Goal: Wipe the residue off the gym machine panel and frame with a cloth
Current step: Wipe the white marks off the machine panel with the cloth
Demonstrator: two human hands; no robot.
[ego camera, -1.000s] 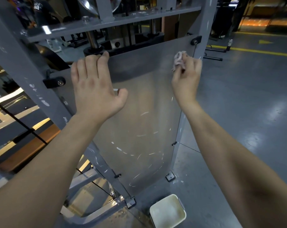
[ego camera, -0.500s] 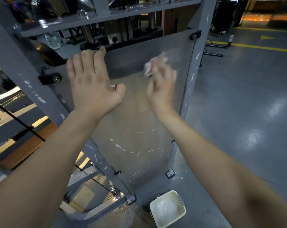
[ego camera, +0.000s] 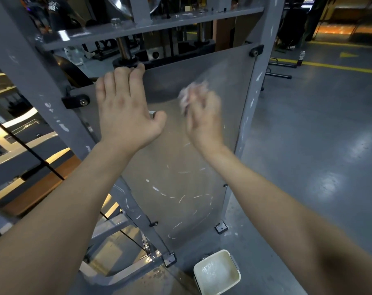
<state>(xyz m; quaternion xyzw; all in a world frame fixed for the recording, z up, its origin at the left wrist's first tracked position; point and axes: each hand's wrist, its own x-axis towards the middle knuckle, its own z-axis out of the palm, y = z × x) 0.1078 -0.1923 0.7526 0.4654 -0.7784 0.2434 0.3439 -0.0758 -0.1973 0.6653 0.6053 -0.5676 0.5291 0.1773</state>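
1. The grey painted steel frame [ego camera: 264, 86] stands upright, with white flecks on its posts.
2. The tall translucent grey panel [ego camera: 172, 167] is bolted between the posts, long axis vertical.
3. The left hand [ego camera: 125, 111] presses flat near the panel's top, fingers straight.
4. The right hand [ego camera: 204, 120], blurred, grips the crumpled pale cloth [ego camera: 191, 92] against the upper panel.
5. The white residue streaks [ego camera: 180, 199] lie straight below the cloth, nearer the right hand.

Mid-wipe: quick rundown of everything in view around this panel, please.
frame: one, grey, white-flecked posts either side
panel: one, translucent grey, bolted between the posts
residue streaks: many, white, panel's lower half
top brackets: two, black, panel's upper corners
tub: one, cream, floor below panel
floor line: one, yellow, far right
cloth: one, pinkish white, bunched against upper panel
left hand: one, flat on panel, fingertips at top edge
right hand: one, grips cloth, blurred
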